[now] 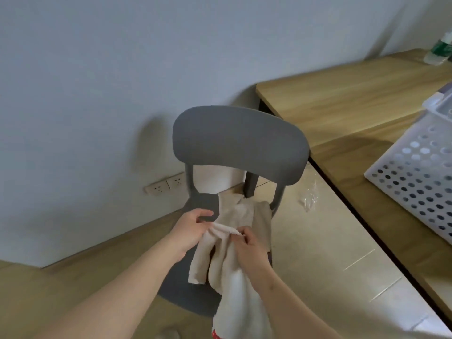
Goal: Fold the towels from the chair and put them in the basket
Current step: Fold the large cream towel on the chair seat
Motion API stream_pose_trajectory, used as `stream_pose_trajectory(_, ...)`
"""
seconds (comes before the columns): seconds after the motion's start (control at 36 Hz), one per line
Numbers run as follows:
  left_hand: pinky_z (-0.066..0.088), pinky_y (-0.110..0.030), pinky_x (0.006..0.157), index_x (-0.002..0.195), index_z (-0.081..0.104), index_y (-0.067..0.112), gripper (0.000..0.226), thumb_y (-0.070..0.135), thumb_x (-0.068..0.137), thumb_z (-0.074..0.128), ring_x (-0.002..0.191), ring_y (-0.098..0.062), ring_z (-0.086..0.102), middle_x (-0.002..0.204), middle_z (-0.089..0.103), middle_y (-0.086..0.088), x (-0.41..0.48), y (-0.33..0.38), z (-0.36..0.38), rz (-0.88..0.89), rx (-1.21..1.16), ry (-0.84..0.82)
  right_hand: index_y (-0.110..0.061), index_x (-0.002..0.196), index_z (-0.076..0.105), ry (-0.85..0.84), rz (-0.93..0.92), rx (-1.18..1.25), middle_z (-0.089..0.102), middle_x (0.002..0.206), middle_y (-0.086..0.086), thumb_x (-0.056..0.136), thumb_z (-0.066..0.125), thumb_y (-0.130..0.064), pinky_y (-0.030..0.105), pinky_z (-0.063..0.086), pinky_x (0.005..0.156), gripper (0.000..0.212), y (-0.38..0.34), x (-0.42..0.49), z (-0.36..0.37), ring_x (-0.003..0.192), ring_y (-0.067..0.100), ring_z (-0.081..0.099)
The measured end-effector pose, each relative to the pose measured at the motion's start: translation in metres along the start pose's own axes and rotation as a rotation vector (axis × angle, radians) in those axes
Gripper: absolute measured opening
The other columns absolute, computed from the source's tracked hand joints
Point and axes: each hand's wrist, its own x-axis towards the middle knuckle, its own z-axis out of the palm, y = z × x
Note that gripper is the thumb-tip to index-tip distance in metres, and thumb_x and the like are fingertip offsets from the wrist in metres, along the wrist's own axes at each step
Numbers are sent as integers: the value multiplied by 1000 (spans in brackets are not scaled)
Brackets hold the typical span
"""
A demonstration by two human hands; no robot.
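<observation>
Head view: a grey chair (238, 143) stands with its back to the wall, just left of a wooden worktop (342, 101). Both bare forearms reach in from the lower edge towards the seat.

The left hand (192, 230) is over the left part of the seat. Its thumb and lower fingers pinch the left end of a beige towel (203, 260), and the upper fingers (204, 213) stretch forward, loosely bent.

The right hand (248, 244) is just beside it. Its fingers are curled tight and nip the same towel's upper edge, which runs taut between the two hands. Below that edge the towel hangs in two loose folds in front of the seat.

Behind the hands a crumpled towel heap (247, 211) lies on the seat. It reaches back to the gap under the backrest and droops over the seat's right side.

A white cloth (241, 304) hangs below the right wrist, with a red patch at its lower edge. I cannot tell whether it belongs to the held towel.

A white perforated basket (413, 177) sits on the worktop at the right, well apart from the chair. A bottle (440, 50) with a green label stands at the worktop's far corner.

A wall socket (166, 184) sits low on the wall, left of the chair. Something clear and crinkled (310, 196) lies on the pale floor between chair and worktop; it is too blurred to name.
</observation>
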Motion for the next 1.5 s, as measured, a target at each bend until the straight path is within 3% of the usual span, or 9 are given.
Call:
stream_pose_trajectory(0.19,36,-14,62,107,58,28,25,11,93,46,79,-4,51,88,53,12,67,-83,24,132,181,160,-30,78,42,41,-138,-257,52,82,-6,97,37,-21,18,35,61,22,69,58,39,73,5,49)
stream_pose_trajectory(0.39,28,-20,67,100,60,23,24,7,92,44,91,-12,48,100,55,-5,121,-146,54,360,292,252,-16,77,48,181,-352,-378,53,79,0,95,45,-15,31,40,71,18,138,109,65,79,20,51)
stream_pose_trajectory(0.64,31,-10,58,107,59,24,18,21,93,49,77,-1,43,87,49,13,133,-195,72,501,417,421,-11,89,57,332,-508,-358,61,91,3,93,46,-13,36,44,81,12,170,122,73,89,23,55)
stream_pose_trajectory(0.78,25,-29,103,129,46,25,36,25,93,44,119,-14,46,124,55,6,94,-203,76,489,625,292,-20,122,53,440,-524,-570,52,125,-5,91,49,-22,30,35,98,31,183,81,64,114,16,46)
stream_pose_trajectory(0.89,9,-42,114,146,17,34,54,38,96,35,144,-17,2,155,11,13,68,-226,74,391,934,209,-30,115,56,225,-529,-736,55,120,-11,90,48,-42,30,33,90,30,195,45,65,114,14,48)
stream_pose_trajectory(1.0,6,-44,115,149,0,36,57,39,98,26,144,-20,-10,156,-11,14,40,-249,79,369,1045,196,-28,139,34,-8,-440,-939,32,147,-9,81,53,-52,37,24,110,65,220,24,67,138,14,25)
stream_pose_trajectory(1.11,13,-42,115,150,5,32,63,40,96,37,145,-20,-8,157,-9,12,17,-253,76,366,1066,134,-28,149,14,-48,-435,-1052,2,158,-10,84,52,-43,37,6,116,76,234,8,60,145,13,-5)
stream_pose_trajectory(1.36,26,-36,113,148,16,29,71,45,88,52,145,-19,2,157,0,11,0,-255,70,384,1071,85,-24,141,36,31,-568,-1075,16,156,-8,95,37,-10,30,15,116,48,238,4,54,144,13,10)
stream_pose_trajectory(1.5,35,-32,104,141,32,29,53,33,91,50,133,-23,25,151,19,10,12,-251,66,427,1065,150,-22,136,43,107,-632,-1057,28,151,-8,94,37,-5,30,26,109,46,238,12,56,137,15,23)
